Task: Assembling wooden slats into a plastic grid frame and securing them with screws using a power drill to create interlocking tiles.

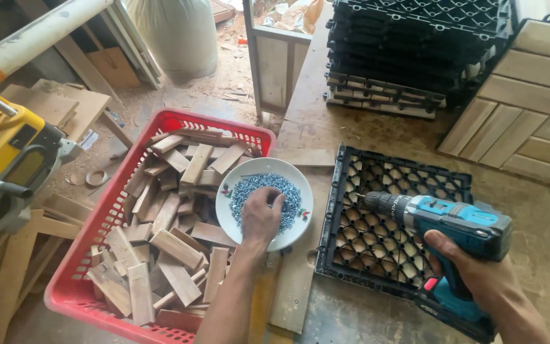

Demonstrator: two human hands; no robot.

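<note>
Left hand (261,215) is reaching into one white plate (240,209) with fingers curled down, pinching at the heap of screws (288,194) too many to count, while the right hand (479,271) is wrapping tight around the grip of one blue drill (444,223), its bit lying over one black grid tile (386,239). One red basket (97,248) is holding uncounted wood blocks (176,245) under the plate's edge, one stack of black tiles (408,48) is sitting beyond, and one yellow saw (4,153) is getting cut off at left.
</note>
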